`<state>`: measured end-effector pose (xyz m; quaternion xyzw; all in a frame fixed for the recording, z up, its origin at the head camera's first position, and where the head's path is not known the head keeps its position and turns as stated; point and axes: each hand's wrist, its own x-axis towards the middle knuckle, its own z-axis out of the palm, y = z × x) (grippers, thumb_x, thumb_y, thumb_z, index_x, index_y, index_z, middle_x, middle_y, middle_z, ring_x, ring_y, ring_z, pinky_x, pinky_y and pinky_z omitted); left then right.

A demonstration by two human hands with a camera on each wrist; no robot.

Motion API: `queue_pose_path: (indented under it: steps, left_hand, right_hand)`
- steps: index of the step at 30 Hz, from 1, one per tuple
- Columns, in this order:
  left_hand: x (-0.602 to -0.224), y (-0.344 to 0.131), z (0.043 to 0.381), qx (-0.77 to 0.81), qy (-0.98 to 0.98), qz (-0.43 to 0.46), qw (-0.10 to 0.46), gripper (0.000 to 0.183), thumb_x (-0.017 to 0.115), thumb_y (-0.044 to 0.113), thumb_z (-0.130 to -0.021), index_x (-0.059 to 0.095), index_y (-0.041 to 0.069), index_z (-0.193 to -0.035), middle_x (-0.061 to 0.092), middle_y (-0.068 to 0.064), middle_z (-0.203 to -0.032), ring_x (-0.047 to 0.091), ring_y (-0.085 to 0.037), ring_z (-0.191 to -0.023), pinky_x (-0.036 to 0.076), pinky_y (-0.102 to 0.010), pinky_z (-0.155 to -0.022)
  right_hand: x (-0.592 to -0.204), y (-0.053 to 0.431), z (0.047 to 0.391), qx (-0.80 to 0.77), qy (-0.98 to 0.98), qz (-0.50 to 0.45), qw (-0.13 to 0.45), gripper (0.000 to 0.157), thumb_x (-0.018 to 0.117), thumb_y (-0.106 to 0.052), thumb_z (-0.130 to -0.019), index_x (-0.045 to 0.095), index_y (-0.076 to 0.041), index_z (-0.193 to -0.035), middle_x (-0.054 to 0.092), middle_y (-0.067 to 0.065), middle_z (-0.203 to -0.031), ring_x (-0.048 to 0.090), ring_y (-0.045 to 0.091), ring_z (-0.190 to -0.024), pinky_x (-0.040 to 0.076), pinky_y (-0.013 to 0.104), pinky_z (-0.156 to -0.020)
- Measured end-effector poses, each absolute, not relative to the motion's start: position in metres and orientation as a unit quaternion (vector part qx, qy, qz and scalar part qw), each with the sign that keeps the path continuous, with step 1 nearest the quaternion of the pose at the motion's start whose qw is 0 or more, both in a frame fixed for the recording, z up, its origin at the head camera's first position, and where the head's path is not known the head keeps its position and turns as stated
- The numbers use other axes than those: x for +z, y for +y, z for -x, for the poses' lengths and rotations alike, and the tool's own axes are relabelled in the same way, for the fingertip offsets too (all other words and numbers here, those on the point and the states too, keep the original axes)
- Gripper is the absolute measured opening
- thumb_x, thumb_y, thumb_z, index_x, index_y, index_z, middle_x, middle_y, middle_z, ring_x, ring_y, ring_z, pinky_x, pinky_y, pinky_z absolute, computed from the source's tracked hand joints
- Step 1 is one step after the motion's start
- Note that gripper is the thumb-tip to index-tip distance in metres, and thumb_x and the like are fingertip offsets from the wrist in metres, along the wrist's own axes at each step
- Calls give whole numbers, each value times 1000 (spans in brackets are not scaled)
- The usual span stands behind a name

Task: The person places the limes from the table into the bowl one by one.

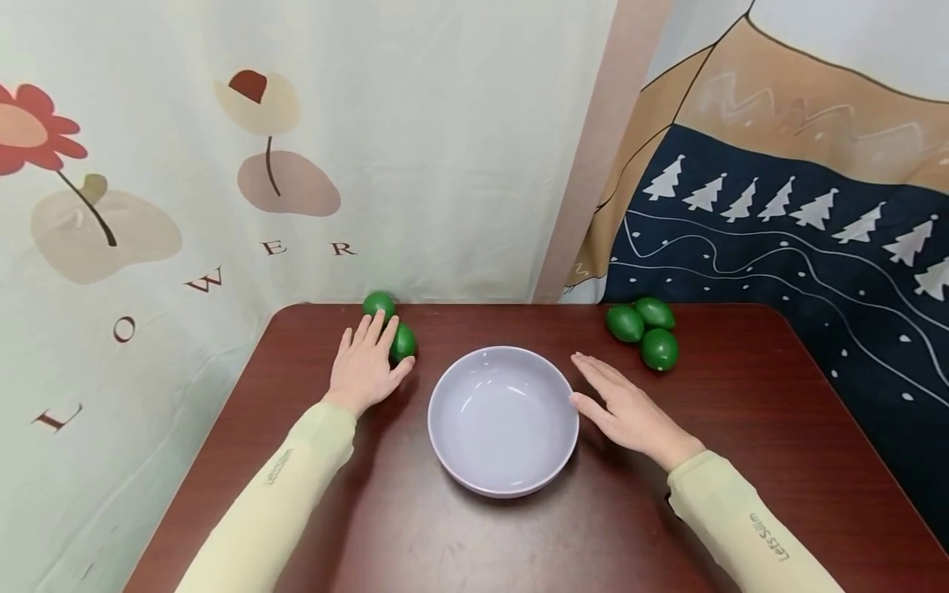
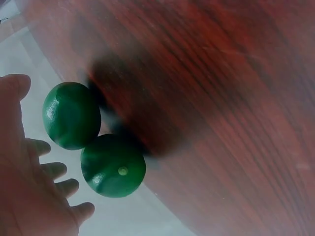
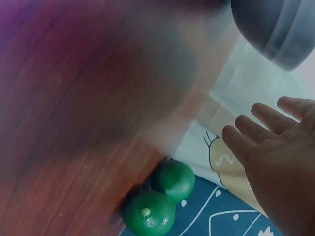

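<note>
Lilac bowl (image 1: 504, 422): my clock's centre.
Left hand (image 1: 365, 365): fingers spread straight, beside two green fruits (image 2: 113, 167), ten o'clock.
Right hand (image 1: 630, 412): fingers extended, beside the bowl, three o'clock.
Fruit trio (image 1: 659, 349): two o'clock, clustered.

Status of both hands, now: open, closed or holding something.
Left hand: open, by two green fruits, not gripping them.
Right hand: open, beside the lavender bowl, holding nothing.
</note>
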<state>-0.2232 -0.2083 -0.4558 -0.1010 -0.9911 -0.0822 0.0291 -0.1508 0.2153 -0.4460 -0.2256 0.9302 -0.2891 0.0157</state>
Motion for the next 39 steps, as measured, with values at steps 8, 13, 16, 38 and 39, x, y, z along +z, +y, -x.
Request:
queue_pose_path:
  steps: [8,13,16,38,39]
  left_hand:
    - [-456,-204,230,-78,-992,102,14,84,57,49,-98,27,6,-164,22,-22,-169,21,-42,-155,14,-62,-125]
    - [-455,-202,231,-73,-992,103,2,87,61,48,-97,26,5,-164,25,-23,-167,23,-42,-155,14,-61,-125]
    - [-456,-202,232,-71,-992,102,0,87,63,47,-97,26,4,-163,27,-24,-166,25,-42,-154,15,-60,-125]
    - [-454,-195,233,-54,-988,136,50,75,78,26,-92,43,-4,-152,50,-26,-148,47,-43,-139,25,-60,-123]
    - [-453,-195,233,-54,-988,138,48,77,79,26,-91,43,-4,-152,50,-26,-148,47,-43,-139,24,-60,-123]
  right_hand:
    - [-454,206,148,-272,935,226,12,56,58,-38,-105,57,0,-146,49,18,-156,37,44,-149,33,60,-119]
    - [-464,202,148,-257,934,244,-33,37,61,-29,-103,74,0,-121,57,20,-147,41,45,-145,32,61,-120]
    - [-469,199,149,-249,929,263,-76,29,60,-22,-102,78,1,-106,63,22,-140,46,47,-142,30,63,-119]
    - [-476,191,151,-246,929,241,-132,34,50,-17,-104,75,2,-117,69,18,-131,55,43,-134,40,57,-115]
    - [-475,191,151,-244,930,241,-134,34,51,-17,-104,75,2,-118,69,18,-131,55,43,-134,41,56,-115]
